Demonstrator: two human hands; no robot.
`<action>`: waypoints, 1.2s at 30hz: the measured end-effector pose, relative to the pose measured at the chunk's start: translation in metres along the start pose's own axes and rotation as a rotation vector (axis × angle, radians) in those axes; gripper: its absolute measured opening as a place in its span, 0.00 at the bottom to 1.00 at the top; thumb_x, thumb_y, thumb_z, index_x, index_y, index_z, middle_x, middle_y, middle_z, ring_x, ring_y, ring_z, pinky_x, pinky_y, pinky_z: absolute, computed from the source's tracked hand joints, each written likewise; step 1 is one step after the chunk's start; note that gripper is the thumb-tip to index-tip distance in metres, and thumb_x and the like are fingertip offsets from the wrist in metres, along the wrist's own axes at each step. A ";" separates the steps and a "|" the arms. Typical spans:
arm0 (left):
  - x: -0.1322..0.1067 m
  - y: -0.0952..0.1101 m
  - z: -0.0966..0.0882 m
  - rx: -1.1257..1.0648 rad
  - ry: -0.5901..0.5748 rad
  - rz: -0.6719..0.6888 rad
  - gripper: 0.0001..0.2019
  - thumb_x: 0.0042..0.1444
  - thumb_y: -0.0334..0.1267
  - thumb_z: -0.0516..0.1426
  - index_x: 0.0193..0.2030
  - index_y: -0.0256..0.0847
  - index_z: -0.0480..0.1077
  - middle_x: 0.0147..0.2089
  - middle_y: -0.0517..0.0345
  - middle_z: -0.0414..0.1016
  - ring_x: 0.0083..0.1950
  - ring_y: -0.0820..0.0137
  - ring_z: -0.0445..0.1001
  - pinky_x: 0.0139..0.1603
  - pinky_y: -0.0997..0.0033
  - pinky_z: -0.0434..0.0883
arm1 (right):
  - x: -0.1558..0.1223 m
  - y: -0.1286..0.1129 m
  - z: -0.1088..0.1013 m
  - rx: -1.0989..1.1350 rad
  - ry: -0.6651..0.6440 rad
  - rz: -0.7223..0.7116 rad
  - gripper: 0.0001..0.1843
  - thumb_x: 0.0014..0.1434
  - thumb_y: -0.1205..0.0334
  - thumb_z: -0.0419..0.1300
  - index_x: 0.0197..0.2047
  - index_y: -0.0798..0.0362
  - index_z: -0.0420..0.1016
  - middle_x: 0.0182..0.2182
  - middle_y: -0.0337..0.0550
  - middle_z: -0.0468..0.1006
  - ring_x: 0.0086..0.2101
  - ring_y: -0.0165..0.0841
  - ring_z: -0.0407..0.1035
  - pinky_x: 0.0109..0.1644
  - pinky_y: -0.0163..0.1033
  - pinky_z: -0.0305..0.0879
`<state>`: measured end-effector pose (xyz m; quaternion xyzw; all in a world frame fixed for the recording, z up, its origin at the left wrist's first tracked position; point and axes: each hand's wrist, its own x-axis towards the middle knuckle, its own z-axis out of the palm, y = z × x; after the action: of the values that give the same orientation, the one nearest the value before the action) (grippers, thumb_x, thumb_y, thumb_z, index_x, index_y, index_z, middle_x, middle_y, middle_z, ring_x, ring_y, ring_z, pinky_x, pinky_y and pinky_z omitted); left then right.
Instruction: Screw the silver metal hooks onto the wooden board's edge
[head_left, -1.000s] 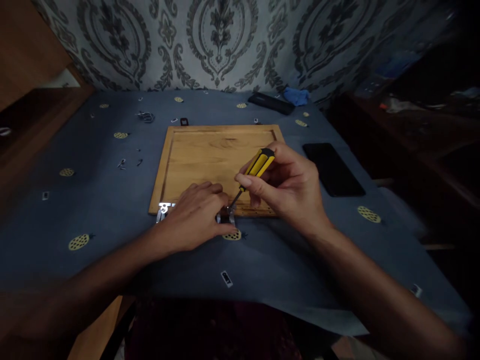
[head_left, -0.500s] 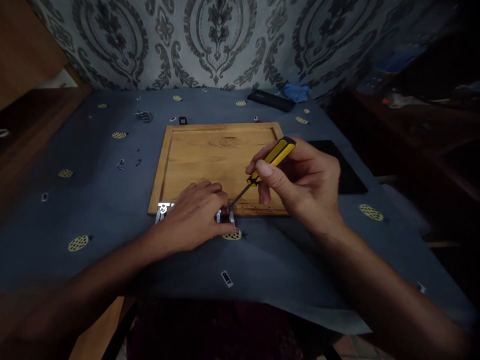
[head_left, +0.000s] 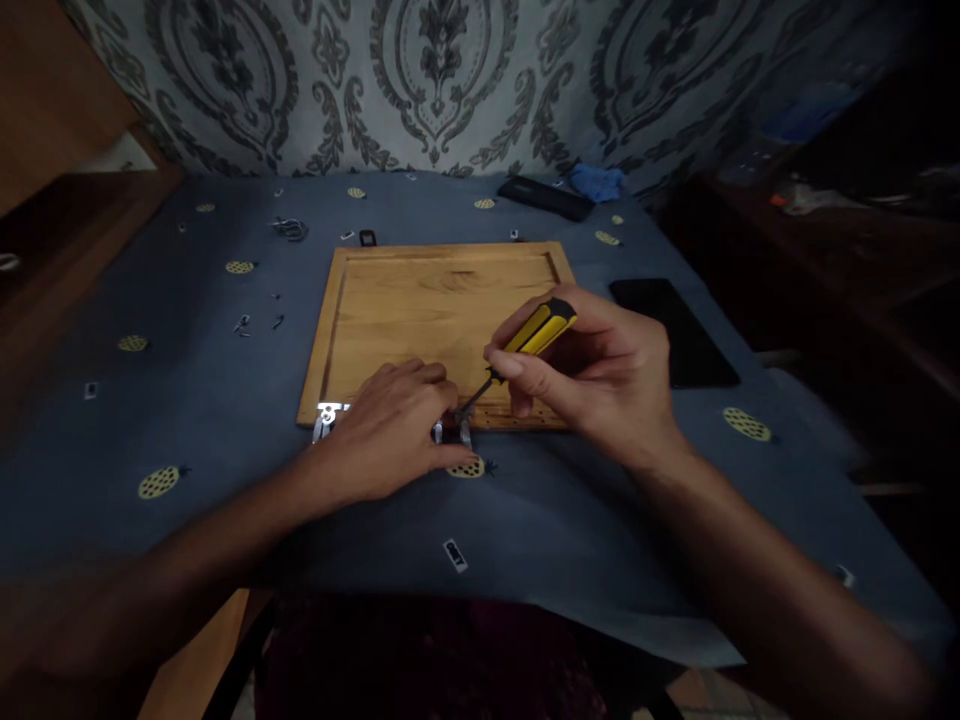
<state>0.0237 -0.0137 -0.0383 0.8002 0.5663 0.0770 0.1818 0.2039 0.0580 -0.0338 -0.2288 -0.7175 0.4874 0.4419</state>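
A yellow-and-black screwdriver is gripped between the thumb and fingers of my right hand. Its shaft slants down to the left, and the tip meets the near edge of a wooden board, beside my left fingertips. My left hand lies over a shiny metal fitting along that edge, fingers curled onto it and thumb on the near side. The hand hides the fitting's middle; only its two ends show. Small holes run along the board's edge to the right of the tip.
Several small screws or metal bits lie left of the board, with a tangle of metal pieces farther back. A black flat tablet-like object rests at right. Behind are a black case and a blue cloth.
My right hand and the screwdriver handle have shifted slightly left and down, while the tip stays at about the same spot. My left hand keeps its place on the fitting.
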 end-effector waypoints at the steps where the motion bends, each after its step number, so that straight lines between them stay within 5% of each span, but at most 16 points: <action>1: 0.000 0.000 0.000 -0.005 0.000 0.002 0.16 0.59 0.48 0.68 0.44 0.38 0.76 0.49 0.51 0.77 0.55 0.54 0.74 0.56 0.53 0.70 | 0.000 -0.001 -0.001 -0.001 -0.009 0.001 0.15 0.51 0.53 0.77 0.32 0.50 0.77 0.28 0.34 0.76 0.20 0.26 0.68 0.19 0.33 0.68; 13: 0.000 -0.001 0.002 0.011 0.022 -0.005 0.16 0.58 0.50 0.68 0.42 0.38 0.76 0.43 0.53 0.76 0.50 0.55 0.74 0.52 0.56 0.69 | 0.004 -0.005 -0.013 0.026 -0.136 0.016 0.10 0.57 0.55 0.74 0.39 0.49 0.82 0.35 0.39 0.81 0.23 0.27 0.73 0.25 0.35 0.75; 22: 0.000 -0.002 0.003 -0.006 0.026 0.015 0.15 0.58 0.48 0.68 0.43 0.40 0.76 0.49 0.53 0.77 0.54 0.55 0.74 0.53 0.56 0.70 | 0.002 0.001 -0.002 0.002 0.004 0.024 0.17 0.49 0.54 0.79 0.30 0.50 0.76 0.27 0.34 0.79 0.18 0.25 0.68 0.17 0.32 0.68; 29: -0.001 -0.002 0.003 -0.022 0.024 -0.002 0.16 0.57 0.50 0.69 0.43 0.40 0.77 0.45 0.54 0.76 0.52 0.55 0.74 0.53 0.55 0.70 | 0.002 -0.006 -0.009 0.023 -0.148 0.050 0.11 0.60 0.53 0.71 0.43 0.50 0.83 0.38 0.40 0.83 0.23 0.26 0.73 0.26 0.35 0.75; 36: 0.000 -0.002 0.003 -0.031 0.024 0.012 0.14 0.59 0.47 0.68 0.42 0.39 0.76 0.49 0.52 0.77 0.55 0.55 0.74 0.56 0.54 0.70 | -0.002 0.010 0.009 -0.111 0.132 -0.059 0.19 0.52 0.51 0.77 0.29 0.50 0.72 0.26 0.33 0.72 0.22 0.26 0.66 0.23 0.35 0.66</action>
<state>0.0231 -0.0137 -0.0419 0.7998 0.5622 0.0964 0.1872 0.1960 0.0556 -0.0447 -0.2633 -0.7192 0.4173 0.4891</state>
